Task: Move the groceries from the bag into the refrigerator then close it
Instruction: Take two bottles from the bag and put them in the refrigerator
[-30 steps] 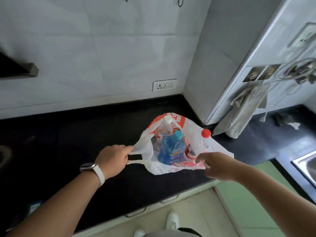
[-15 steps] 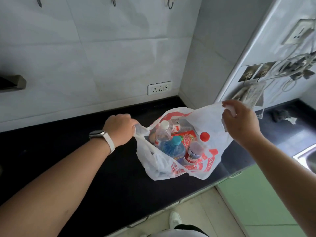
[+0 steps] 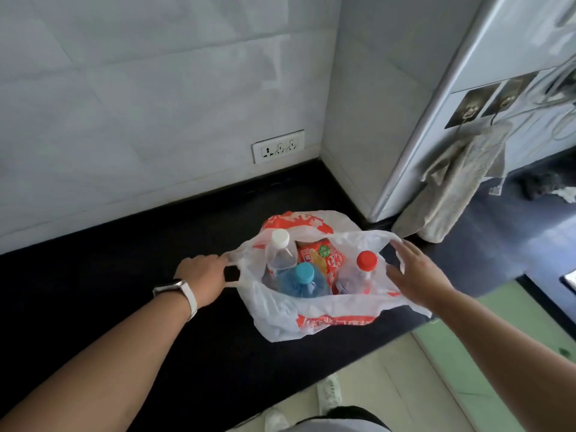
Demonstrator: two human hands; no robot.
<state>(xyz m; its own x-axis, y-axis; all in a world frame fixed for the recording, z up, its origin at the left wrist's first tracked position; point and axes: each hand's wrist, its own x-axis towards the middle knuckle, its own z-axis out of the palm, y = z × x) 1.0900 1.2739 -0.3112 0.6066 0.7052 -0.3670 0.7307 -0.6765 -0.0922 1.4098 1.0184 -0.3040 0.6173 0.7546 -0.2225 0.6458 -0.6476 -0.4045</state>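
A white plastic bag with red print [image 3: 314, 319] stands open on the black counter [image 3: 93, 275]. Inside it stand a clear bottle with a white cap [image 3: 280, 244], a blue bottle with a light-blue cap [image 3: 304, 277], a bottle with a red cap [image 3: 365, 266] and an orange snack packet [image 3: 324, 255]. My left hand [image 3: 204, 275] grips the bag's left handle. My right hand [image 3: 414, 275] hovers over the bag's right rim with its fingers spread, holding nothing. No refrigerator is in sight.
A white tiled wall with a socket strip [image 3: 278, 146] stands behind the counter. To the right a white wall corner [image 3: 414, 145] juts out, with a grey towel [image 3: 458, 182] hanging on hooks. Pale floor and green cabinet fronts [image 3: 498, 338] lie below the counter's front edge.
My right hand has let go of the bag's right handle and dropped, fingers spread. The bag has settled lower and wider on the counter. My left hand keeps its grip.
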